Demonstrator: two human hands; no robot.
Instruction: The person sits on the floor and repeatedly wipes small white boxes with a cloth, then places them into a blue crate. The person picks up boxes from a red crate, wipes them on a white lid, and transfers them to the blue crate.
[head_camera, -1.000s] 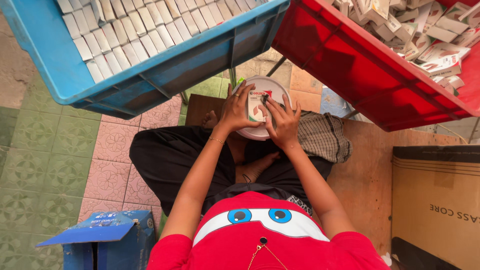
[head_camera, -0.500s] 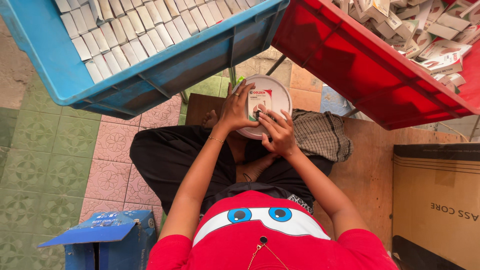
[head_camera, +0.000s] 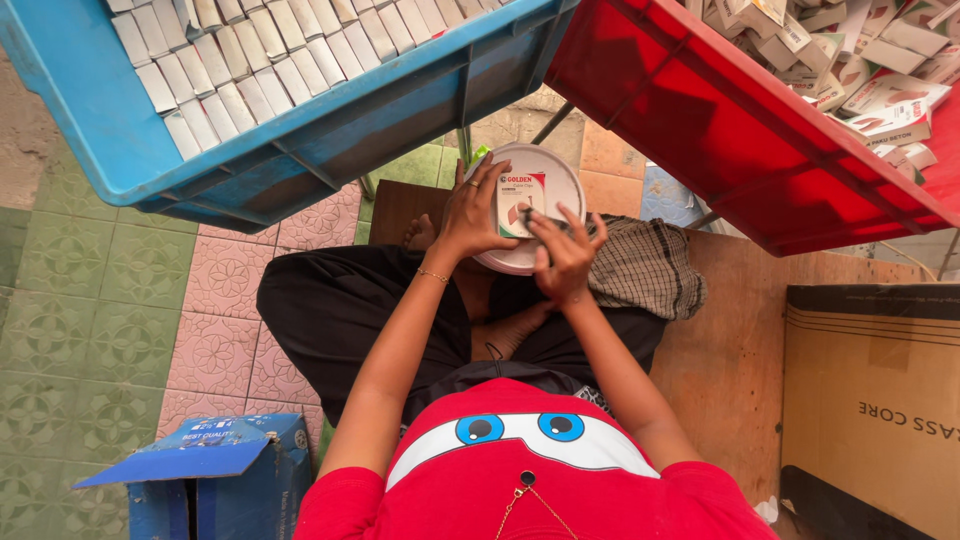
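Note:
I sit cross-legged on the floor with a round white lid or plate (head_camera: 560, 180) over my lap. On it rests a small white carton with red and green print (head_camera: 522, 200). My left hand (head_camera: 474, 212) grips the carton's left side, fingers spread across the plate. My right hand (head_camera: 563, 255) presses its fingertips on the carton's lower right edge. Both hands touch the carton.
A blue crate (head_camera: 300, 130) packed with rows of white cartons hangs above left. A red crate (head_camera: 730, 110) of loose flat cartons is above right. A checked cloth (head_camera: 648, 268) lies by my knee, a brown cardboard box (head_camera: 870, 400) at right, a blue box (head_camera: 215, 470) lower left.
My right hand has slid down from the top of the carton to its lower right edge. The left hand keeps its hold on the carton.

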